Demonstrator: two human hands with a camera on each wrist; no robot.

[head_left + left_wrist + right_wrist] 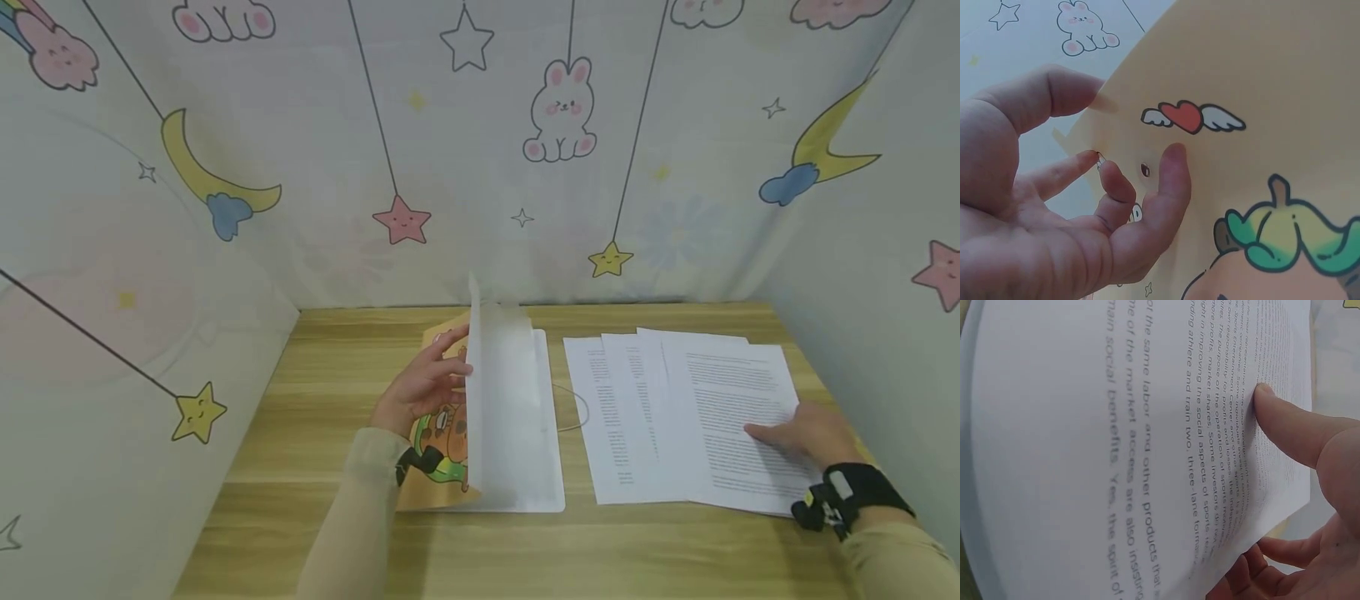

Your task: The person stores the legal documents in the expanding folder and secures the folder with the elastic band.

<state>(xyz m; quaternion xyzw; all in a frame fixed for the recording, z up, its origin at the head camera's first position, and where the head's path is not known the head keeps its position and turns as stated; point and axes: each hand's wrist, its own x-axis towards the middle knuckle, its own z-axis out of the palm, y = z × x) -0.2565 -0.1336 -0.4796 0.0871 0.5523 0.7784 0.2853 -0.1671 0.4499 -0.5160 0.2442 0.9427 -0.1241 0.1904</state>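
Observation:
My left hand [429,379] holds the raised cover of a folder [551,467], with the thumb at the cover's edge and bent fingers against its outer face. That orange cover [1291,75] carries cartoon prints, among them a winged heart; its inner side is white. The folder lies with its white inside facing up. On the right, my right hand [810,437] pinches the side of a printed sheet [738,417], its thumb on the text and the other fingers under the page. In the right wrist view the sheet [1041,456] bows upward.
More printed sheets [611,417] lie fanned out and overlapping left of the gripped one. A thin cord loop [585,408] sticks out from the folder's right side. The wooden table [495,558] is bounded by a cartoon-printed backdrop [480,167] behind and at both sides.

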